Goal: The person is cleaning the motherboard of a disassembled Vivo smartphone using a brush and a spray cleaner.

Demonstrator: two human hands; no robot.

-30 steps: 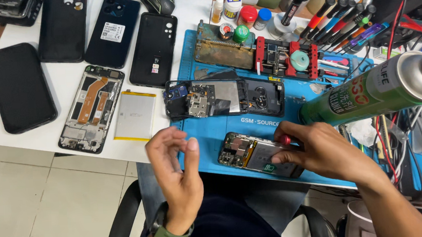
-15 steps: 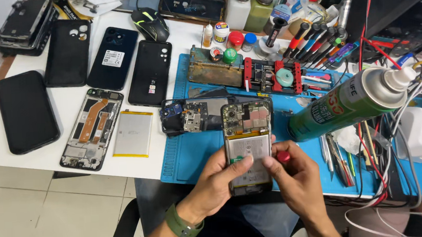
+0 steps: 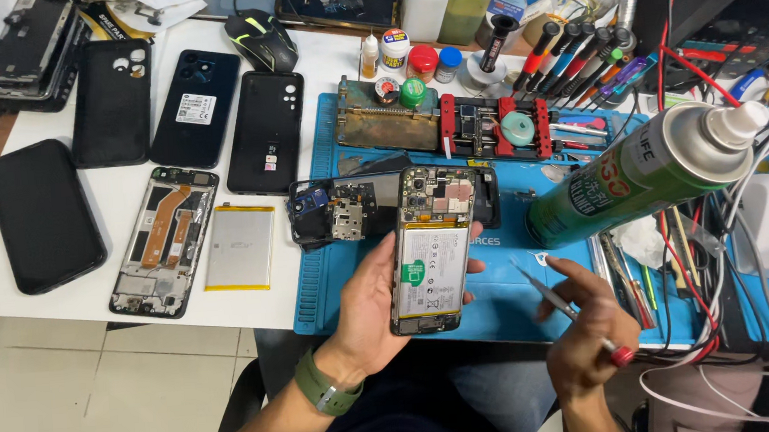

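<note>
1. Upright in the left hand (image 3: 369, 321): opened black smartphone with back cover off, showing a silver battery and circuit board (image 3: 430, 251), held over the near edge of the blue rubber work mat (image 3: 508, 302).
2. Long axis running roughly 12 to 6 o'clock, camera end at 12, charging end at 6 down by the palm.
3. Cradled from the 9 o'clock side and from below, palm behind the case, fingertips showing past its 3 o'clock edge; closed around the phone, not clenched hard.
4. Off at about 4 o'clock from the phone, near but apart: right hand (image 3: 587, 342), curled around a thin metal screwdriver with a red end cap (image 3: 560, 303).
5. Pointing up toward 10 o'clock, tip aimed at the phone's lower right edge, short of touching it.
6. Nearer to the phone: left, in full contact; right only close by with the tool.
7. Farther out at 2 o'clock: green spray can with a white nozzle (image 3: 644, 180), lying tilted. At 10 o'clock on the mat: second dismantled black phone frame (image 3: 348, 211). At 9 o'clock on the white table (image 3: 255, 306): loose flat silver battery with yellow edges (image 3: 240, 246).
</note>
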